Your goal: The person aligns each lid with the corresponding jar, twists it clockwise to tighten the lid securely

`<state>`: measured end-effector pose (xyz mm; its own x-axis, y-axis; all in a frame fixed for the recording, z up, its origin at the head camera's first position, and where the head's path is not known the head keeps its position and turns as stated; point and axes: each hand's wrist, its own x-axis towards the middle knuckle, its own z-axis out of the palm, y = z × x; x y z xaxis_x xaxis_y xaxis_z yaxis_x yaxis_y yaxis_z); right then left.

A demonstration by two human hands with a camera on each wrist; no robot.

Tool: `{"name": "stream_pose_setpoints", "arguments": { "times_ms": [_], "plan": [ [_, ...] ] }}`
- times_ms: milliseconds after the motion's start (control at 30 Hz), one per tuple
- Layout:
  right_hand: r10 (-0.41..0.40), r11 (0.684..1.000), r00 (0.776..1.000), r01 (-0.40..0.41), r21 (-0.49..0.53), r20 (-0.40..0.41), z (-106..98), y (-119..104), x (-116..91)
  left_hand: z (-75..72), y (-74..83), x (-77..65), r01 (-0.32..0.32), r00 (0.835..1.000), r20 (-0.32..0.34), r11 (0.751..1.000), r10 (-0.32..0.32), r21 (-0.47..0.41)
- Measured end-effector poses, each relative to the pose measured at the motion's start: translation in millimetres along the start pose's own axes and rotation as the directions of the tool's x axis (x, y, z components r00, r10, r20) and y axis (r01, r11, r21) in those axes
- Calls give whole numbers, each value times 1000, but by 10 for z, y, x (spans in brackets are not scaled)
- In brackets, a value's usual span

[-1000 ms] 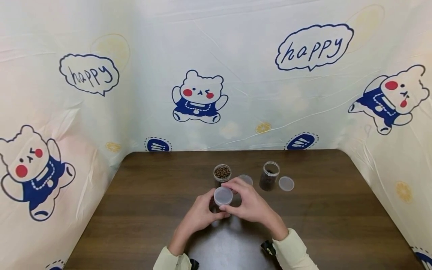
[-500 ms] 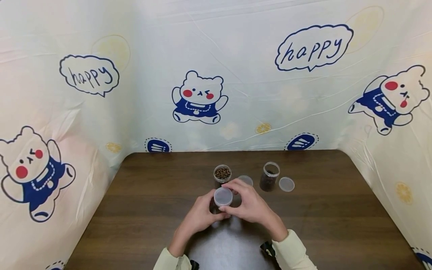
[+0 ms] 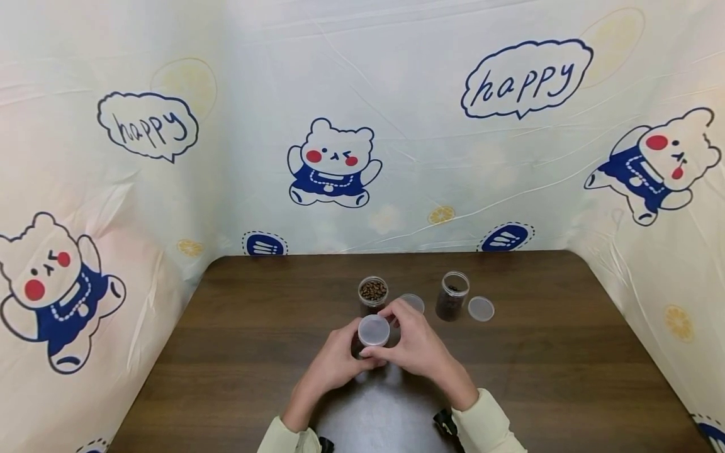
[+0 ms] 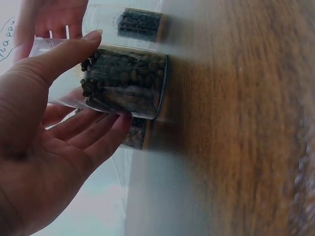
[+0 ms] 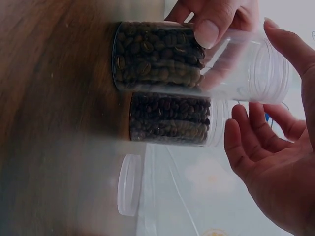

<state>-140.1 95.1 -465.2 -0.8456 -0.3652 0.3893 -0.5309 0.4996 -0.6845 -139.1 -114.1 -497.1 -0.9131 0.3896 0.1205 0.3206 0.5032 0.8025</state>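
Observation:
A clear plastic jar (image 5: pixel 157 61), partly filled with coffee beans, stands upright on the table under a translucent lid (image 3: pixel 374 330). My left hand (image 3: pixel 337 358) grips its body, thumb on one side and fingers on the other; the left wrist view shows the beans (image 4: pixel 125 81) between them. Around the lid lies my right hand (image 3: pixel 419 346), thumb at the near edge and curled fingers at the far right. How firmly these fingers touch the rim is hard to tell. Just behind stands a lidless jar of brown coffee beans (image 3: pixel 374 290).
Farther right is another lidless jar (image 3: pixel 451 303) with dark contents. One loose lid (image 3: pixel 481 309) lies beside it, and another lid (image 3: pixel 413 303) is partly hidden behind my right hand. A printed curtain (image 3: pixel 408 157) surrounds the brown wooden table (image 3: pixel 255 321).
My right hand has turned slightly around the lid: its thumb has shifted left along the near edge and its fingers have shifted to the right. The left hand and jar stay almost still.

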Motion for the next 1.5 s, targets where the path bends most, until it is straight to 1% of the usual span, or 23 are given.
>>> {"name": "stream_pose_setpoints", "arguments": {
  "times_ms": [133,267,367,467,567,700,833,967,1067,1133,1267,1367,1500],
  "plan": [
    [48,999,999,-48,-21,13,-4,-25,-14,5,-7,-1,19,1000,9,1000,-19,-1],
    [58,998,997,-57,-17,45,-41,-19,-32,11,-23,-2,9,1000,10,1000,-10,19],
    [19,999,998,-21,37,60,-72,-2,-40,12,-26,-1,-5,1000,8,1000,5,24],
    [-37,995,998,32,94,57,-94,14,-36,9,-21,2,-5,1000,13,1000,5,6],
    [-71,993,996,67,96,44,-102,24,-34,4,-9,-1,12,1000,19,1000,-12,-16],
    [-76,995,997,73,74,31,-101,29,-38,-3,15,-4,29,999,19,999,-28,-22],
    [-59,996,998,57,68,30,-88,28,-39,-3,22,0,28,999,21,999,-27,-28],
    [-22,998,999,20,68,29,-38,31,-32,4,15,4,24,1000,17,1000,-23,-18],
    [17,998,1000,-18,67,15,15,23,-33,8,7,2,22,1000,8,1000,-22,0],
    [48,998,999,-49,48,11,33,10,-39,10,3,-3,25,1000,8,1000,-26,2],
    [84,996,996,-85,17,39,6,-10,-56,15,-14,-7,22,1000,14,1000,-22,1],
    [47,999,997,-49,23,55,-38,-16,-59,19,-19,-1,14,1000,11,1000,-14,8],
    [-44,999,997,42,33,59,-75,-9,-54,23,-12,5,-6,1000,-3,1000,6,17]
  ]
}}
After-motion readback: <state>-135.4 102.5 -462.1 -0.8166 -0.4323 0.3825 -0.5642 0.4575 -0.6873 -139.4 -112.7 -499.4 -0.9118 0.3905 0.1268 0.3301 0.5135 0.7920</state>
